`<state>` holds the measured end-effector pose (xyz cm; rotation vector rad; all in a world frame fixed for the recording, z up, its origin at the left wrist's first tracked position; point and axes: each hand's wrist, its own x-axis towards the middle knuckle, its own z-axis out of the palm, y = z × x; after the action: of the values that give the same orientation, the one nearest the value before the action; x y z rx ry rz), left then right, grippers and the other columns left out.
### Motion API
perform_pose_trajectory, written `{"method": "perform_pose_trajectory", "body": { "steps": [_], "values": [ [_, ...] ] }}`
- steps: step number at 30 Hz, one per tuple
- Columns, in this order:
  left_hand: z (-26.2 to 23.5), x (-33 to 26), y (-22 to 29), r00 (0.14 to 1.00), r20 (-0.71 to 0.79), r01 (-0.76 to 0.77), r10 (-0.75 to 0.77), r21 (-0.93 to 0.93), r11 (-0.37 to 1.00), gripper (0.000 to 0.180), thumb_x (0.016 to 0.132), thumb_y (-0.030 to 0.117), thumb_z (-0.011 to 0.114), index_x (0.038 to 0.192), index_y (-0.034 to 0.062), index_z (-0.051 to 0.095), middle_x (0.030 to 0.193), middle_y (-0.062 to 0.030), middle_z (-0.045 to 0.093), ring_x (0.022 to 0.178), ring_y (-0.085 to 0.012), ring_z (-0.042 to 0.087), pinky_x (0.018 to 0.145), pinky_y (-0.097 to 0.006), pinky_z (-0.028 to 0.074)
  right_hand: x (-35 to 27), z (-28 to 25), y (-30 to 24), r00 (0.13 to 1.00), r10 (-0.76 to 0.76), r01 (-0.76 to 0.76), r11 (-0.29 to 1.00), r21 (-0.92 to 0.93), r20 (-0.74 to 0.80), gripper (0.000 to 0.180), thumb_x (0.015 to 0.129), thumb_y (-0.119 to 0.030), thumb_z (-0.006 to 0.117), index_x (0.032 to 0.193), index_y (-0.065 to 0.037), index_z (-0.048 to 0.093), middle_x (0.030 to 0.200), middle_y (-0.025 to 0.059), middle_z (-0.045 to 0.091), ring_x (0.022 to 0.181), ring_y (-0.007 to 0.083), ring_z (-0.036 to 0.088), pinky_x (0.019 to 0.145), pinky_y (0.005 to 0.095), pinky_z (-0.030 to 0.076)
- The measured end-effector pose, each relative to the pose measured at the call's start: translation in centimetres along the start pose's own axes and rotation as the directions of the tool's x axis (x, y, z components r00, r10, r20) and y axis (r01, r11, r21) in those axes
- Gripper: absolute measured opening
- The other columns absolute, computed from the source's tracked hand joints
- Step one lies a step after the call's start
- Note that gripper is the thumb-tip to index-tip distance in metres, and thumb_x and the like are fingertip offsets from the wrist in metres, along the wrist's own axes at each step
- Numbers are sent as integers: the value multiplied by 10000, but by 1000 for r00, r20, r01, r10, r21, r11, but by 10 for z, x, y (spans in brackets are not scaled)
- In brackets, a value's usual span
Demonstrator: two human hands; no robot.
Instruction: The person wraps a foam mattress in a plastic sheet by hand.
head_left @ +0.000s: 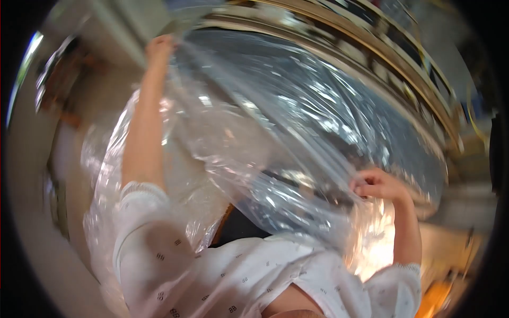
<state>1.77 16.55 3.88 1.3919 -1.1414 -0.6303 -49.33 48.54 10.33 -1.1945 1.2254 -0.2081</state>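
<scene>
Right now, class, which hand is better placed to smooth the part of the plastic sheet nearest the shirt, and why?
The right hand, probably: it pinches the clear plastic sheet closer to the white shirt. The left hand, at the sheet's far upper left, has its arm stretched well out.

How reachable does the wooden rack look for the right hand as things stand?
Probably not freely: the right hand seems to pinch the film, which spreads between it and the wooden rack.

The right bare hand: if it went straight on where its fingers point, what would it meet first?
Probably more of the clear, shiny plastic sheet that the right hand pinches, spread leftward in the picture; how far below the hand it lies is unclear.
</scene>
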Motion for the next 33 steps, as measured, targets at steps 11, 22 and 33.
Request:
{"method": "perform_pose_trajectory", "body": {
  "steps": [11,22,33],
  "values": [
    [-13,100,-107,886,95,-403,453,640,654,339,878,250,514,1024,-53,558,1002,-208,578,934,-330,547,844,-370,414,-200,-26,305,303,540,-939,31,-342,-785,255,753,-183,514,945,-112,667,959,95,649,908,271,622,766,398,494],
    [-44,91,-72,952,-27,-183,305,748,638,401,858,300,511,1053,-46,568,1069,-217,571,994,-334,542,862,-369,411,-231,-287,201,-514,-766,-706,634,-317,-387,300,836,-229,519,1076,-54,560,948,174,575,888,267,563,778,336,453],
    [-214,47,-13,984,-178,115,15,696,708,357,853,298,568,1063,10,589,927,-102,637,850,-211,589,726,-312,482,-172,-136,218,228,-617,-539,564,-625,-753,384,874,-265,499,1199,-62,495,1277,118,469,1187,307,420,947,384,364]
  ]
}}
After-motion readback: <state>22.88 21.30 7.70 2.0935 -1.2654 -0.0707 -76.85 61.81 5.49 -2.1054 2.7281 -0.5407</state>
